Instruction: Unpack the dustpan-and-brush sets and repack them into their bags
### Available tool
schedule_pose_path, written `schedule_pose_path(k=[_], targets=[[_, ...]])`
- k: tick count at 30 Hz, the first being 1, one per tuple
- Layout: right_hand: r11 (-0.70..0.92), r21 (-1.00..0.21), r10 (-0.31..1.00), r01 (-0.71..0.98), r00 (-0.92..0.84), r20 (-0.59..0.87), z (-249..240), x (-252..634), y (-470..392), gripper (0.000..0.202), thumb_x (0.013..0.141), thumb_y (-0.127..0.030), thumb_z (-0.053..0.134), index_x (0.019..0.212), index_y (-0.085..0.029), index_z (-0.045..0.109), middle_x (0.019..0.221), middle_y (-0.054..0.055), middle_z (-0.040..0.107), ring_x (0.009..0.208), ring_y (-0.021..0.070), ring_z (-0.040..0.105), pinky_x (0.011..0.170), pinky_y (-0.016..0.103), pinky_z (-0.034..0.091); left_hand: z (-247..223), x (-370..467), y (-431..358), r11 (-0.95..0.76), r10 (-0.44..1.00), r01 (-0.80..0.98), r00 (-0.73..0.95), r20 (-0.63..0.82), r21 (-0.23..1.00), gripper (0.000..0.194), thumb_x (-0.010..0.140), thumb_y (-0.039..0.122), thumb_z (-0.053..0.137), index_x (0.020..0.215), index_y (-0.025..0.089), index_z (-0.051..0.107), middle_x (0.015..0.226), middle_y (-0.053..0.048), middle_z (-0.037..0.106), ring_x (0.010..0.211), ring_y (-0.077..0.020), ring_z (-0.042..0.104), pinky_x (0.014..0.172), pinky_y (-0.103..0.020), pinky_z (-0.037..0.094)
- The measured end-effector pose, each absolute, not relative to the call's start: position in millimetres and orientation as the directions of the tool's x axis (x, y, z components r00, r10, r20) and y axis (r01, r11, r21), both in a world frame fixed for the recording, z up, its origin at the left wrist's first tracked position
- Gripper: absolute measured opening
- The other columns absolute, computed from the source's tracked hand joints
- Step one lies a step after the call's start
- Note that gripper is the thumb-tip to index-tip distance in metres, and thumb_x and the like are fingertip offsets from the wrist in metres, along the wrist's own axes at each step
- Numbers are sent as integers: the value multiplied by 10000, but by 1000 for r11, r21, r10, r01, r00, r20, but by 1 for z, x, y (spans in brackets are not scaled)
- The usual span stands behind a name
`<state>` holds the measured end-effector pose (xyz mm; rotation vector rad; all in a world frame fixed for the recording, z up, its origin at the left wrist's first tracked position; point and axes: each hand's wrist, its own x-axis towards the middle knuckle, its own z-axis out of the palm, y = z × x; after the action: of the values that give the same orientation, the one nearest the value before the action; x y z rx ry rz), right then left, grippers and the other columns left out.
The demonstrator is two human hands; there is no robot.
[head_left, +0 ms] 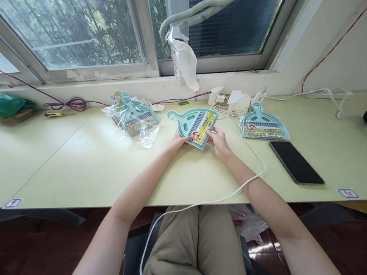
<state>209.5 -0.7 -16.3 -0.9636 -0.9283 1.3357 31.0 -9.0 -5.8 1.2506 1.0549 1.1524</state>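
Observation:
A teal mini dustpan and brush set [185, 122] with a yellow-green printed card is held tilted above the table, its looped handle pointing to the upper left. My left hand [181, 140] grips its lower left side, thumb on top and the other fingers hidden beneath. On the right edge, my right hand [218, 140] pinches the card and pan, thumb over the front. To the left lies a pile of similar dustpan sets [137, 115] in crumpled clear plastic. Another bagged dustpan set [263, 125] rests to the right.
A black phone [296, 162] lies on the pale green table [87, 174] at the right. One white cable [251, 149] crosses my right forearm. White adapters [216, 94] and wires sit along the wall. At the far left are a green bag [3, 105] and a yellow-handled tool [54, 114].

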Motion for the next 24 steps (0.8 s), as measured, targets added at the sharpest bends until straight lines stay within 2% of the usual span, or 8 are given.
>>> schedule_pose_path(k=[5, 7, 9, 11, 13, 18, 21, 24], targets=[[49, -935, 998, -352, 59, 30, -15, 213, 1, 228, 749, -230, 721, 938, -197, 598, 806, 16, 743, 774, 187, 732, 757, 357, 630, -2, 15, 0, 42, 997, 83, 59, -47, 996, 551, 892, 692, 413, 1145, 221, 545, 842, -55, 671, 618, -162, 618, 587, -292, 481], [60, -929, 997, -364, 75, 35, -13, 215, 2, 233, 741, -237, 729, 926, -200, 593, 815, 17, 740, 781, 190, 732, 759, 358, 628, -2, 0, 7, -37, 989, 281, -127, 76, 959, 499, 956, 603, 321, 1207, 221, 522, 843, -64, 671, 729, -203, 650, 704, -335, 502], [61, -924, 996, -379, 86, 30, -12, 217, 3, 220, 739, -223, 719, 919, -199, 593, 813, 14, 737, 773, 185, 731, 758, 351, 628, -6, -18, 13, -57, 914, 593, -294, 281, 804, 402, 946, 438, 443, 1258, 193, 504, 992, -113, 680, 1014, -274, 631, 895, -398, 469], [63, -918, 995, -391, 93, 28, -11, 218, 3, 208, 738, -203, 702, 918, -196, 597, 803, 10, 735, 755, 179, 729, 753, 344, 628, -11, -35, 17, 15, 854, 816, -311, 417, 578, 478, 864, 316, 572, 1309, 164, 490, 1293, -176, 583, 1291, -344, 464, 1047, -458, 362], [66, -916, 995, -397, 99, 29, -10, 218, 3, 204, 739, -194, 694, 918, -195, 598, 788, 6, 735, 738, 175, 727, 746, 342, 628, -16, -48, 20, 120, 854, 896, -313, 416, 427, 543, 839, 248, 579, 1360, 146, 467, 1418, -204, 487, 1358, -377, 381, 1084, -496, 303], [63, -915, 996, -398, 81, 33, -11, 218, 1, 206, 739, -192, 697, 918, -195, 595, 756, 3, 737, 702, 177, 724, 725, 346, 630, -15, -51, 18, -43, 958, 960, -38, 285, 275, 427, 883, 93, 378, 1207, 202, 635, 1247, -157, 616, 1190, -312, 548, 988, -429, 387], [51, -917, 997, -396, 76, 22, -11, 218, 1, 196, 746, -185, 692, 918, -192, 599, 770, 7, 744, 695, 174, 724, 723, 344, 631, -8, -39, 13, -254, 937, 948, 192, 293, 191, 405, 850, 56, 398, 1076, 212, 695, 1161, -128, 655, 1114, -287, 593, 975, -410, 383], [24, -922, 997, -388, 77, -6, -11, 218, 2, 179, 753, -160, 681, 916, -181, 610, 780, 18, 748, 708, 176, 725, 721, 334, 631, -4, -26, 9, -306, 922, 940, 253, 292, 152, 353, 815, 41, 427, 953, 198, 712, 1065, -119, 683, 1061, -280, 615, 954, -403, 385]])
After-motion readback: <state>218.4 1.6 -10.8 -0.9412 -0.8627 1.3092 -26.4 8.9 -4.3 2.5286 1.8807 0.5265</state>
